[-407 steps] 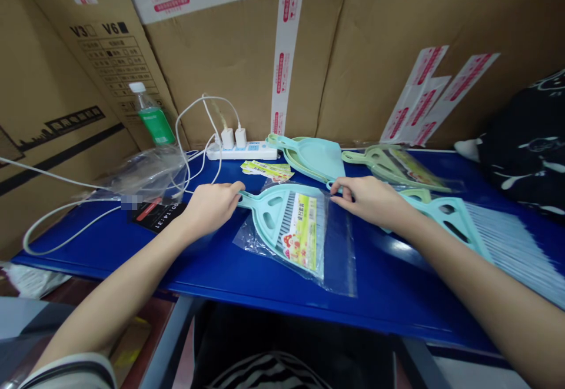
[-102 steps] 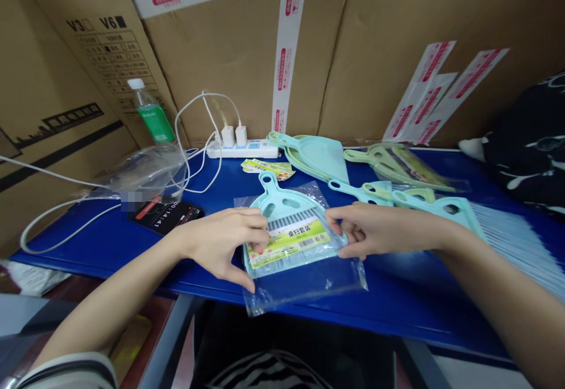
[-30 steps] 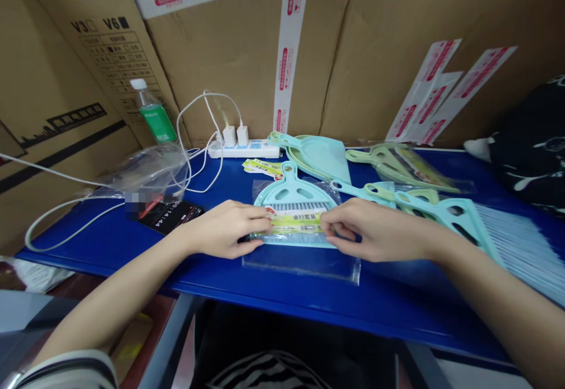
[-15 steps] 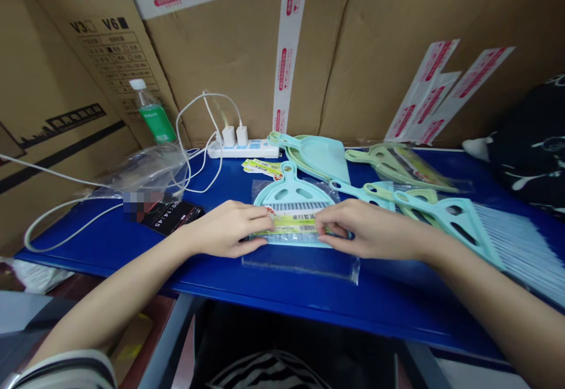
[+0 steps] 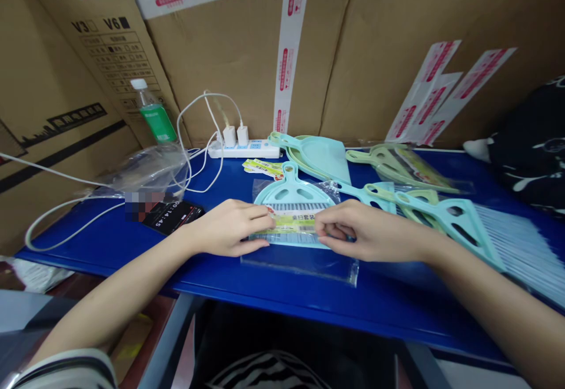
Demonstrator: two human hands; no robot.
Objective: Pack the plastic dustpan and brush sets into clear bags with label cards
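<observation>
A light-blue dustpan and brush set (image 5: 289, 192) lies in a clear plastic bag (image 5: 304, 268) on the table before me, its handle pointing away. Across the bristles runs a yellow-green and white label (image 5: 295, 222). My left hand (image 5: 236, 227) holds the left side of the set, fingers closed over the label's left end with the thumb below. At the label's right end, my right hand (image 5: 357, 229) is closed with curled fingers on the bagged set. The palms and the exact pinch points are hidden.
More dustpans (image 5: 324, 156) and brushes (image 5: 459, 224) lie behind and to the right, beside a bagged green set (image 5: 406, 165). A power strip (image 5: 260, 149), loose labels (image 5: 263, 168), a phone (image 5: 170, 215), cables and a bottle (image 5: 158, 121) occupy the back left. Cardboard walls the rear.
Both hands stay almost where they were on the bagged set. The view has shifted very slightly.
</observation>
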